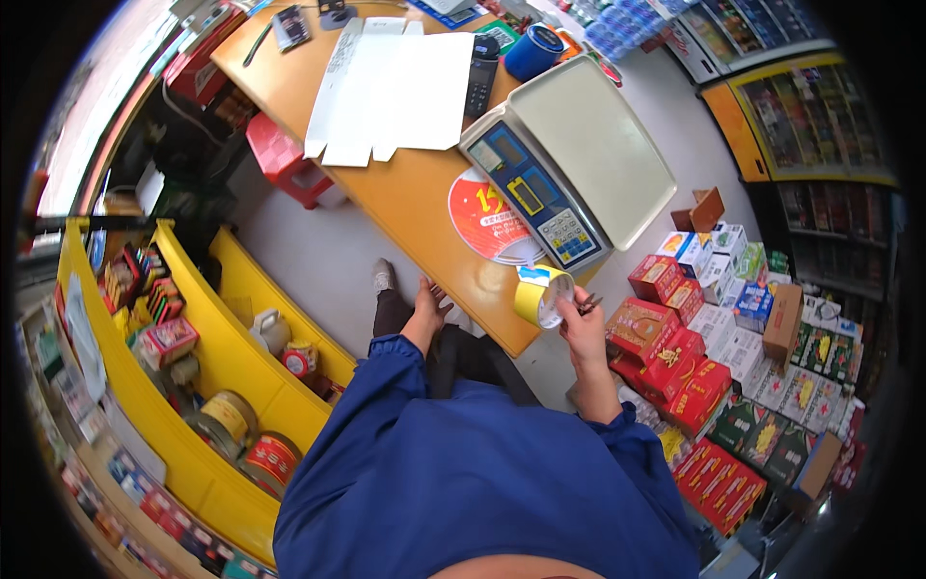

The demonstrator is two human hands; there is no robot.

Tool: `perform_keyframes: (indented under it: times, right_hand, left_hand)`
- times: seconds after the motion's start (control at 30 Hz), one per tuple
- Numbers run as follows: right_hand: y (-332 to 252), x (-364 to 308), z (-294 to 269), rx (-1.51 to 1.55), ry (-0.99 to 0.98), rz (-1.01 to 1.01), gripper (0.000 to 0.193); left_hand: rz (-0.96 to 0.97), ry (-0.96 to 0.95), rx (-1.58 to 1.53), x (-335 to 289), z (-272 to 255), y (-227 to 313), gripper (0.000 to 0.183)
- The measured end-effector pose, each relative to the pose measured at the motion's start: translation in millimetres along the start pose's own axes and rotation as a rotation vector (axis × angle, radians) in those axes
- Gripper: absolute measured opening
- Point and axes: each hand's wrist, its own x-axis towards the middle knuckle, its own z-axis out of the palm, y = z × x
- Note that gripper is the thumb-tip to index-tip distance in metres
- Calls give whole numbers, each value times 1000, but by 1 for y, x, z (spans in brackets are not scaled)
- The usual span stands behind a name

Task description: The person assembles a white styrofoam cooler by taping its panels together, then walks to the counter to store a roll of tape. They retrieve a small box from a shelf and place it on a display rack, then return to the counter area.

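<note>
Two sleeves: blue, nearest the camera, both forearms reaching forward from them.
Right hand: raised past the desk's near corner; thumb and fingers grasping the tape roll by its side.
Tape roll: yellow outside, pale core, tilted, off the surface near the desk corner; pale blue-white patch at its top edge, can't tell if loose tape end.
Metal piece: small, dark, at the right fingertips; maybe scissors, mostly hidden.
Left hand: fingers spread and relaxed, nothing seen in them; just beside the desk edge, contact unclear.
Tape step: probably picking up or readying the roll; no strip seen applied.
Next tape move: likely calls for the left hand to come across and find the tape end, with the right steadying the roll; the metal piece could get in the way.
Desk: orange-brown wood, runs away up-left.
Round card: red, flat on the desk, beside the scale.
Scale: keypad side toward the person, wide pale plate.
Boxes: red, stacked right of the desk.
White cardboard: flattened, flaps out, farther along the desk.
Card terminal: dark, beside the cardboard.
Blue tin: beyond the scale's corner.
Fridges: stocked, far right.
</note>
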Motion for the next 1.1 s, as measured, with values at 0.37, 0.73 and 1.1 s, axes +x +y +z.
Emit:
perform_keyframes:
  times: [0.37,0.73,1.1]
  right_hand:
    - [4,-31,-63,7,-75,104,16]
    - [15,-29,-10,-59,-269,160,19]
    - [64,-20,61,-117,-453,326,8]
  left_hand:
    - [319,228,-115,18,28,-58,48]
    - [130,-37,-339,-27,-16,-50,72]
    - [137,82,-251,-20,-46,-70,66]
